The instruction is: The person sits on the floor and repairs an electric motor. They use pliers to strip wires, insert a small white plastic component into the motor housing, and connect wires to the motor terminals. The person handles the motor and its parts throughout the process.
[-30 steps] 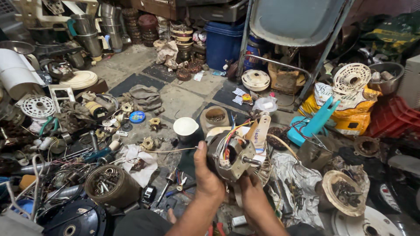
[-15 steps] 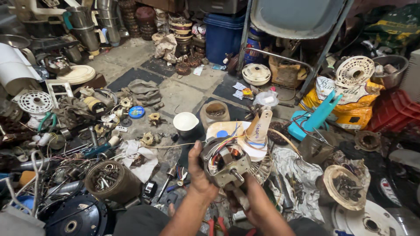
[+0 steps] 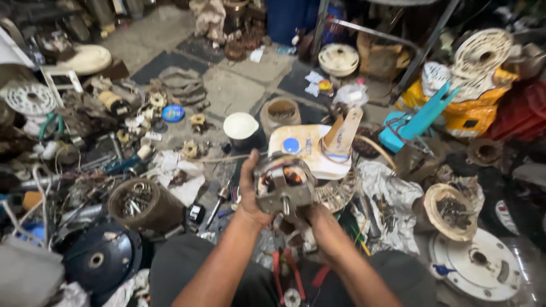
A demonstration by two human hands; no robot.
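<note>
Both hands are wrapped around a small electric fan motor (image 3: 282, 185), left hand (image 3: 250, 196) cupping its side, right hand (image 3: 318, 219) gripping underneath. I've got it held up over my lap, red-handled pliers (image 3: 290, 273) below, cream fan base (image 3: 310, 150) just behind on the cluttered floor (image 3: 233, 91).
</note>
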